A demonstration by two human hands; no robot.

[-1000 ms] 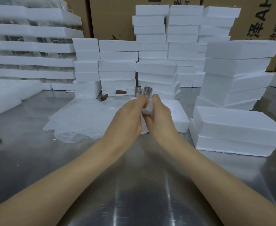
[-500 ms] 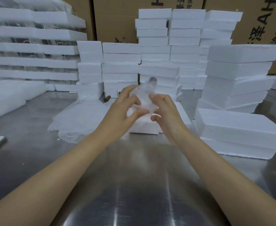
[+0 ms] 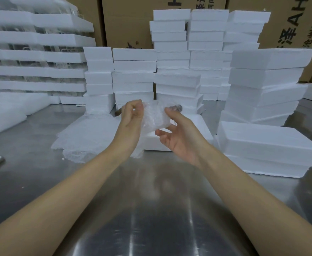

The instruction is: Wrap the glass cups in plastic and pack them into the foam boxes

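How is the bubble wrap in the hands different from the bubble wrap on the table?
The held wrap is bundled round a cup; the table wrap lies spread flat. The held wrap is up in the air, gripped by the left hand and right hand; the table wrap rests on the table. The held wrap looks smaller than the table wrap. Both are clear bubbly plastic.

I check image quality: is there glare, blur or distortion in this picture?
Head view: streaks of glare on the metal table; head view, the right foam boxes lean from wide-angle distortion; the wrapped cup looks soft, slightly blurred.
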